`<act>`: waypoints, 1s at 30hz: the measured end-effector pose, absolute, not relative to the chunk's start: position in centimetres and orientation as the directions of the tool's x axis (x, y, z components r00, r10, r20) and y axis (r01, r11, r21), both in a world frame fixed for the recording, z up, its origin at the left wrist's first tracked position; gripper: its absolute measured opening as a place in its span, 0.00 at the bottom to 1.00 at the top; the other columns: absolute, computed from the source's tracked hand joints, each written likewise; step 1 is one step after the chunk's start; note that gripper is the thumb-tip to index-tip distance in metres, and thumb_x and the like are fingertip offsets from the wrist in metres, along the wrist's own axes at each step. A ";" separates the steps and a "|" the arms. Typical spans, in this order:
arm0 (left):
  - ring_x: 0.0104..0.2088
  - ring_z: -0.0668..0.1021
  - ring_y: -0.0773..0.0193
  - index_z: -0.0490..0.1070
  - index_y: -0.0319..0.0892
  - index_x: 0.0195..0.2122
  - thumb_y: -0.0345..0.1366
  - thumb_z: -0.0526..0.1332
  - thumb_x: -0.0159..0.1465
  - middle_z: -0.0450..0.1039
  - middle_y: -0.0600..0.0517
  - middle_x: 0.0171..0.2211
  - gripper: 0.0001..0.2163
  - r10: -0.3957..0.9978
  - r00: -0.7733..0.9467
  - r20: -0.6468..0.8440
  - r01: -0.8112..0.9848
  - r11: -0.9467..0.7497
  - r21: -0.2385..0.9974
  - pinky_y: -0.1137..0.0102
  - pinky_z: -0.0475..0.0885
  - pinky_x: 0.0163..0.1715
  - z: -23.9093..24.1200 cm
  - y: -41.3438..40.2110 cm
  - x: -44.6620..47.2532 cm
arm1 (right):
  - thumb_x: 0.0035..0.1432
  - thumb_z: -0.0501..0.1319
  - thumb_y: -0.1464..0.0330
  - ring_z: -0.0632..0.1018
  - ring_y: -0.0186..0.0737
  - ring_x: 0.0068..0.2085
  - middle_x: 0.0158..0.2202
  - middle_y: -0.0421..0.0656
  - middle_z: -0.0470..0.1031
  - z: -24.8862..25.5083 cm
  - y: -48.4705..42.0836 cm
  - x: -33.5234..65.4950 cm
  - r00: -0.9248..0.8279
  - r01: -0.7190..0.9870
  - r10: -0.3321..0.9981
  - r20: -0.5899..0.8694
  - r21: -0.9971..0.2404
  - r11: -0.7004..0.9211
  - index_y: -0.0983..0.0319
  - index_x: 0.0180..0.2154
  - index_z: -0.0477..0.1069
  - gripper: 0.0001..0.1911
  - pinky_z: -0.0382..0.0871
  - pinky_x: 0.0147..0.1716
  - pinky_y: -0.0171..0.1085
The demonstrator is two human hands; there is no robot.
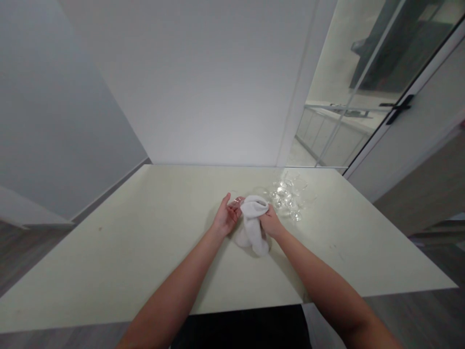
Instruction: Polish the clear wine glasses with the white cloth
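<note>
My left hand (225, 218) curls around a clear glass (235, 202) above the middle of a pale table (127, 242). A white cloth (251, 223) is bunched in my right hand (271, 224), which presses it against the glass. The cloth's loose end hangs down to the tabletop. The glass is hard to make out because it is transparent and partly covered by the cloth.
Several clear glasses (288, 196) stand clustered on the table just right of my hands, near the far edge. A white wall rises behind the table. A glass sliding door (363, 87) with a black handle is at the right.
</note>
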State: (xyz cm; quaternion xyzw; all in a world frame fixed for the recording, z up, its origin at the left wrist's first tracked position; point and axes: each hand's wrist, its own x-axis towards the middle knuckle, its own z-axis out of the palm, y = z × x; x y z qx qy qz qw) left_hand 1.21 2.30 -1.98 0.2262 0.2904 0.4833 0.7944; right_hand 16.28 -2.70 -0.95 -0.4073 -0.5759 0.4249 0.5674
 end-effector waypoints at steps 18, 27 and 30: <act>0.26 0.73 0.71 0.65 0.43 0.48 0.40 0.69 0.50 0.72 0.55 0.29 0.24 0.995 0.091 0.031 -0.609 0.031 0.792 0.76 0.68 0.28 -1.1 0.6 2.7 | 0.43 0.61 0.72 0.70 0.35 0.33 0.32 0.39 0.72 -1.0 -2.6 16.3 -0.134 0.194 0.878 0.460 -0.856 0.479 0.63 0.38 0.70 0.15 0.65 0.34 0.33; 0.19 0.65 0.75 0.54 0.49 0.59 0.42 0.64 0.55 0.62 0.60 0.25 0.31 0.897 0.021 0.441 -0.026 -0.440 0.898 0.78 0.61 0.20 -0.4 1.3 0.2 | 0.54 0.51 0.48 0.73 0.43 0.47 0.41 0.46 0.75 -2.6 -1.0 17.1 0.207 -0.176 0.956 0.209 -0.953 0.247 0.60 0.41 0.68 0.25 0.67 0.48 0.42; 0.21 0.70 0.71 0.63 0.47 0.53 0.48 0.65 0.52 0.67 0.58 0.24 0.28 0.822 0.302 0.482 0.436 -0.569 0.697 0.76 0.63 0.24 0.1 0.7 -0.5 | 0.55 0.45 0.45 0.74 0.44 0.46 0.41 0.47 0.75 -2.0 -0.6 17.9 0.158 -0.317 0.981 0.112 -0.935 0.158 0.61 0.43 0.67 0.30 0.70 0.43 0.41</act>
